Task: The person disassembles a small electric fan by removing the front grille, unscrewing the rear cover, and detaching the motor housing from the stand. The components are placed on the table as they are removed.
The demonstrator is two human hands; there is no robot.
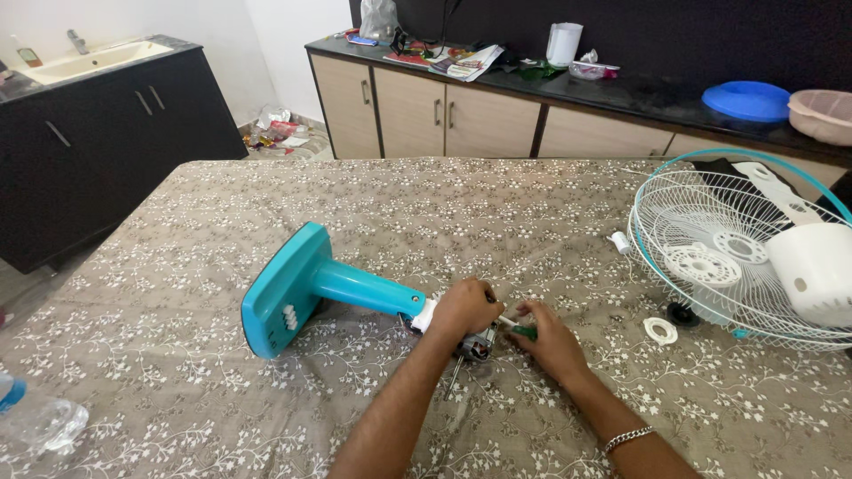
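- The forearms are coming in from the bottom edge of the frame, nearest the camera, with a metal bracelet (pixel 628 436) sitting on the right wrist.
- The left hand (pixel 465 307) is curling shut over the top of a fan motor (pixel 477 344) at lower centre, gripping it against the table.
- The right hand (pixel 550 337) is closing around a green-handled screwdriver (pixel 522 331), its tip pointing left toward the motor.
- The motor is sitting at the end of a teal fan stand (pixel 306 291), which is lying on its side left of centre, its base tilting up toward the left.
- Everything is resting on a brown floral tablecloth (pixel 222 399).
- A small white ring (pixel 660 331) is lying right of the hands, just beside a dark knob (pixel 682 313).
- A white wire fan grille (pixel 719 253) is lying at the right, holding a white motor cover (pixel 815 270).
- A clear plastic bottle (pixel 35 417) is showing at the lower left corner.
- A blue lid (pixel 748 99) and a pink bowl (pixel 825 113) are sitting on the dark counter at the upper right.
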